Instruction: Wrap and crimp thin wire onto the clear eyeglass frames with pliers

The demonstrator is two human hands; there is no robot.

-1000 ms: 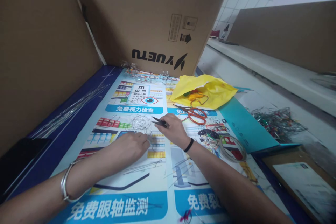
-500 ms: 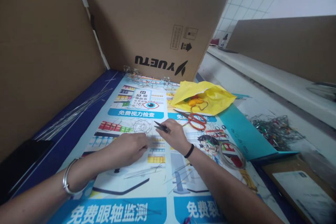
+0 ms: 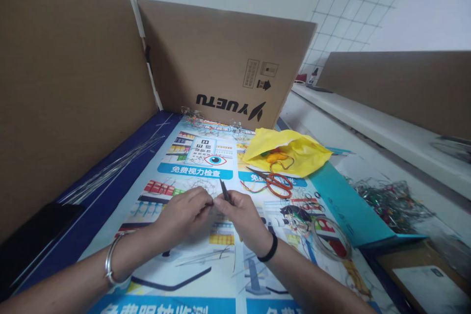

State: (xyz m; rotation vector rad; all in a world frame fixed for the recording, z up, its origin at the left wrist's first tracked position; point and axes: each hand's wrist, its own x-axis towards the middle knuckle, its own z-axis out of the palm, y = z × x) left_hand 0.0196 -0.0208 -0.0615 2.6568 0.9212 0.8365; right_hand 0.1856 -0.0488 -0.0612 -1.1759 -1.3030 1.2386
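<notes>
My left hand (image 3: pixel 187 213) is closed in a pinch, its fingertips meeting my right hand's. Whatever it pinches is too small or hidden to make out. A faint round shape of thin wire (image 3: pixel 206 186) shows just behind the fingers; whether it is held I cannot tell. My right hand (image 3: pixel 243 216) is wrapped round dark, pointed pliers (image 3: pixel 225 191), whose jaws point up and away, close together. To its right lie orange-handled scissors (image 3: pixel 278 186), beside a yellow pouch (image 3: pixel 305 152) with orange thread (image 3: pixel 275 157) at its mouth.
Cut wire lengths (image 3: pixel 121 162) lie at the left near a black flat object (image 3: pixel 44 230). A coil of wire (image 3: pixel 331 238) sits on the printed sheet (image 3: pixel 239 260). Tangled wire pieces (image 3: pixel 393 201) are at the right. Cardboard panels (image 3: pixel 221 54) stand behind and left.
My hands have come together at the fingertips. The pliers' jaws have swung more upright and closer together. The whole view has shifted, with the table lower in the frame.
</notes>
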